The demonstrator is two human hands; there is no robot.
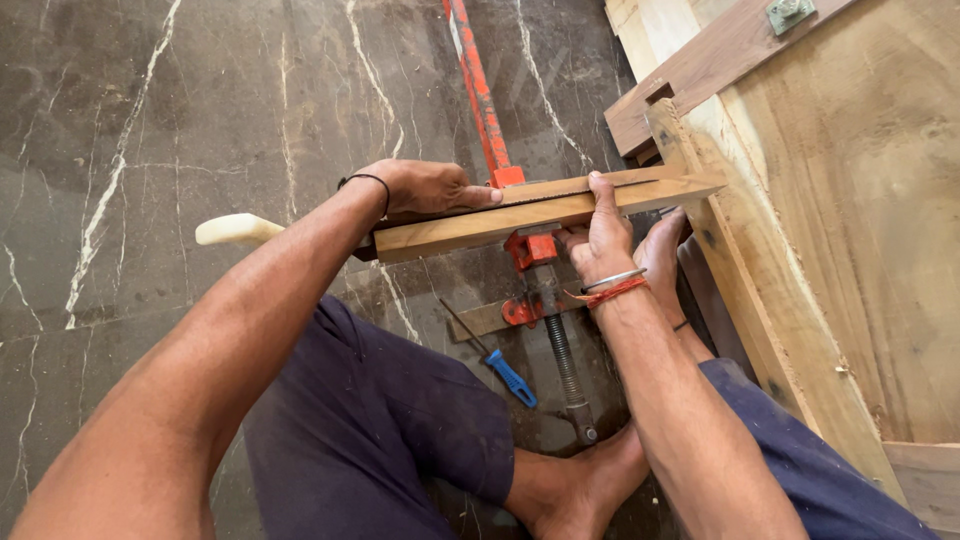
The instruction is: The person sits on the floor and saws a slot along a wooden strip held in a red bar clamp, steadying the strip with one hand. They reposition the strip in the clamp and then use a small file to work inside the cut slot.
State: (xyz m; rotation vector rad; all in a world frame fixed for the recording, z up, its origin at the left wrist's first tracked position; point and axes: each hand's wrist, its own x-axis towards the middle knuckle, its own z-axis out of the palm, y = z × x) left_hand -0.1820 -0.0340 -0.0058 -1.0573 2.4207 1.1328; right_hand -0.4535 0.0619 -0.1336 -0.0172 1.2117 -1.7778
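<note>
A long wooden strip lies across a red bar clamp, its right end against a wooden panel frame. My left hand rests on the strip's far edge, fingers wrapped over it, a black band on the wrist. My right hand presses on the strip near its right end, thumb under and fingers on top, with a metal bangle and red thread on the wrist. A saw's pale handle sticks out at the left, beyond the strip's left end.
A blue-handled screwdriver lies on the dark marble floor beside the clamp's screw. My bare feet sit below the strip. A large wooden panel fills the right side, with a metal bracket at the top.
</note>
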